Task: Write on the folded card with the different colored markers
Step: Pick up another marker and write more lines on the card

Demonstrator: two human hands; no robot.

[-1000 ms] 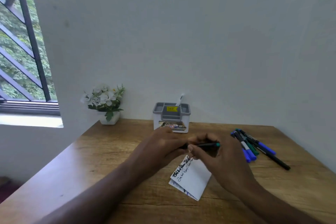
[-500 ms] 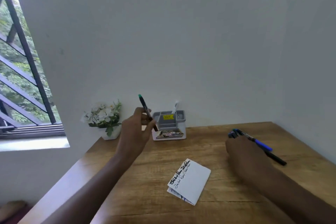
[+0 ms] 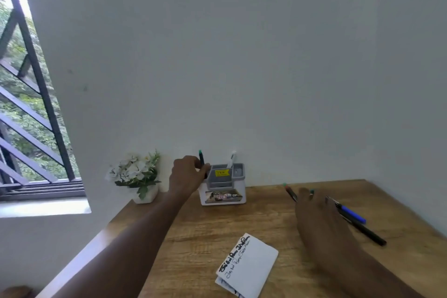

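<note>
Nearest us, the folded card point(image 3: 248, 266) lies flat on the table point(image 3: 193, 230), writing up. Beyond it, our right hand point(image 3: 314, 213) covers the loose markers point(image 3: 355, 220); its grip we cannot tell. Farthest, our left hand point(image 3: 187, 174) grips a green-capped marker point(image 3: 201, 159) upright beside the organizer point(image 3: 223, 184).

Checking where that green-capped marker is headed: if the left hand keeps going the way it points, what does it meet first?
Probably the grey desk organizer: the left hand holds the green-capped marker right beside its left edge, though depth is unclear.

The right hand point(image 3: 314, 210) is hiding most of the markers point(image 3: 350, 215). The card's point(image 3: 249, 266) writing is looking too blurry to read.
</note>
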